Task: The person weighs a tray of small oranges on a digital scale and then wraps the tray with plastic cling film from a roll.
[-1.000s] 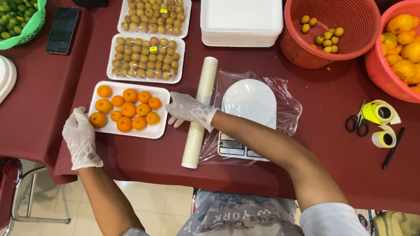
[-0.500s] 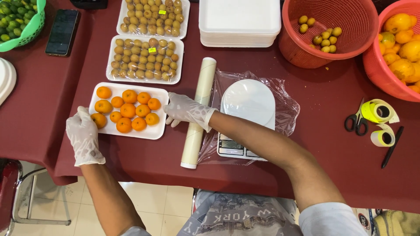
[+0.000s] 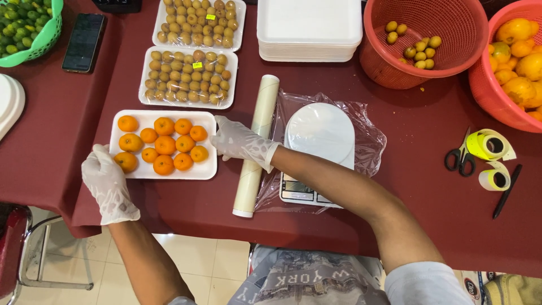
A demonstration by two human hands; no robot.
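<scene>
Both gloved hands grip a white foam tray [image 3: 164,172] of small oranges [image 3: 165,145]: left hand [image 3: 107,183] clasps its near-left corner, right hand [image 3: 240,142] rests fingers on its right edge, w/ the wrist lying over a roll of cling film [image 3: 257,144]. Vs. 1 s ago, the left hand sits slightly closer to the tray corner; tray & right hand unchanged. Just right of the roll, a kitchen scale [image 3: 316,147] under clear plastic; its display is partly hidden by the forearm. Farther right, an orange basket [image 3: 511,85] is cut off by the frame edge.
</scene>
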